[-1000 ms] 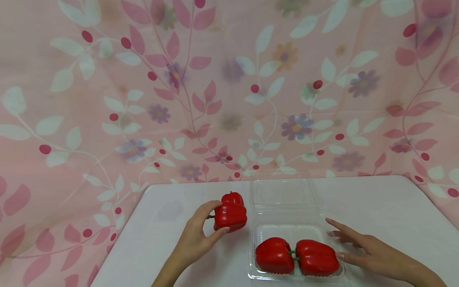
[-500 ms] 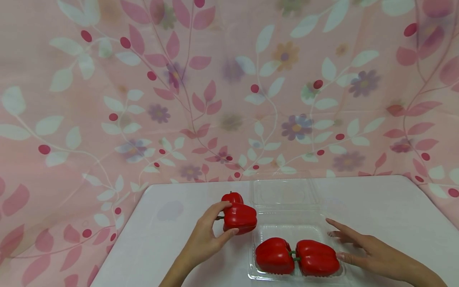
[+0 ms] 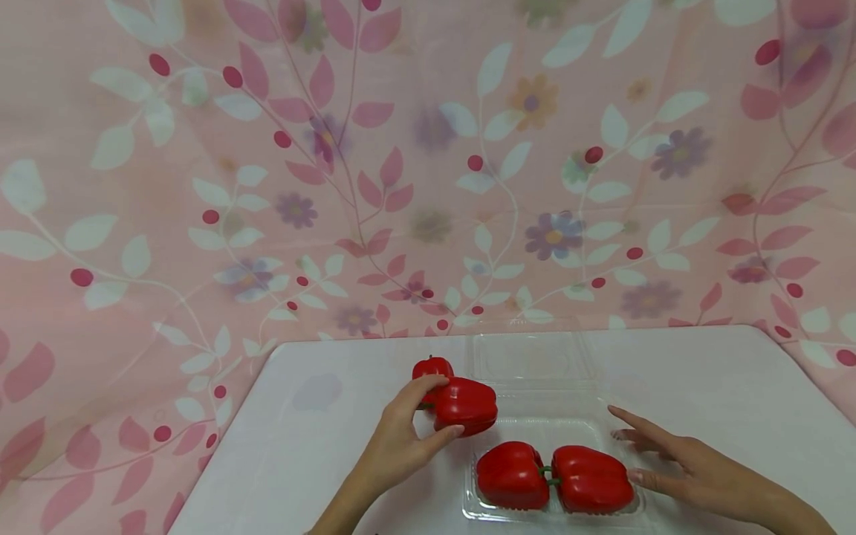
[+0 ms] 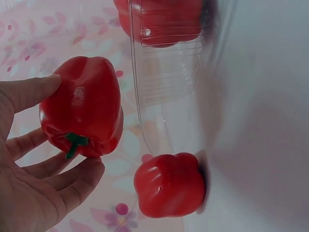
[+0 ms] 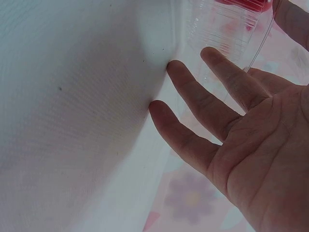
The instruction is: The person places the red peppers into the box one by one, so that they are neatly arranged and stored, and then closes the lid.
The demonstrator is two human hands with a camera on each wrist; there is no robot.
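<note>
My left hand (image 3: pixel 406 438) holds a red bell pepper (image 3: pixel 468 406) between thumb and fingers, raised at the left edge of a clear plastic clamshell container (image 3: pixel 470 513). In the left wrist view the held pepper's green stem (image 4: pixel 75 142) points back to the palm. Two red peppers lie stem to stem in the container's front half: a left pepper (image 3: pixel 511 475) and a right pepper (image 3: pixel 592 479). My right hand (image 3: pixel 695 472) is at the container's right side, fingers spread and nearly straight, its thumb by the right pepper. Two fingertips (image 5: pixel 176 67) meet the white surface in the right wrist view.
Another red pepper (image 3: pixel 431 367) stands on the white table (image 3: pixel 314 446) behind the held one, partly hidden by it. The container's clear lid (image 3: pixel 528 358) lies folded back toward the far edge. A pink floral cloth (image 3: pixel 428 163) hangs behind the table.
My left hand has carried its pepper rightward, from beside the container to over its left edge. The right hand and the two peppers in the container have stayed put.
</note>
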